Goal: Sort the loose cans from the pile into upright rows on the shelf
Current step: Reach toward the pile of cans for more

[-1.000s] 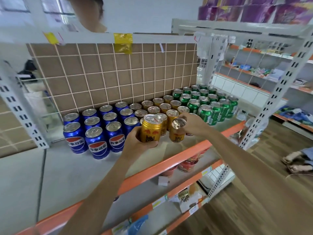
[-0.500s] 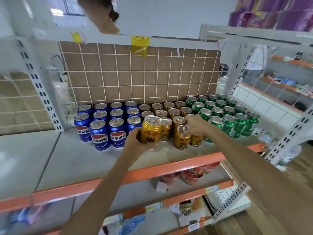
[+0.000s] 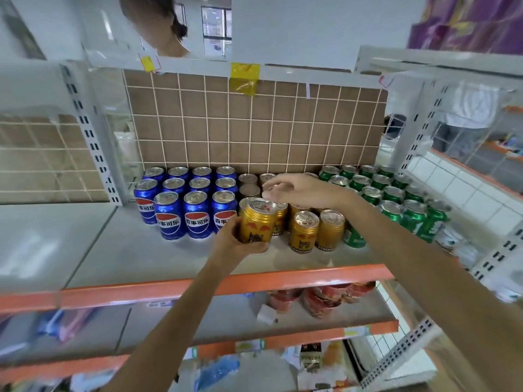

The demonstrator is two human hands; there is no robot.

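1. gold can (image 3: 257, 220) held upright in the left hand (image 3: 235, 241), just above the shelf (image 3: 175, 287) in front of the gold rows, between the blue cans (image 3: 195, 213) and two front gold cans (image 3: 317, 230).
2. left fingers (image 3: 256, 247) curled round the lower wall of the can, thumb side on the left face; a firm wrap, not a pinch.
3. right hand (image 3: 297, 189) hovering above the rear gold cans, fingers loosely bent and parted, holding nothing visible.
4. likely stiff thin metal, smooth and a bit slippery; probably full, so fairly heavy for its size, and liable to dent if squeezed hard.
5. best taken round the mid wall, where the curve fills the palm; rim at the top good for a fingertip steady only.
6. flat base should stand well once set down square; tight neighbours could be knocked over by a tilted landing.
7. green cans (image 3: 396, 199) standing in rows at the right.
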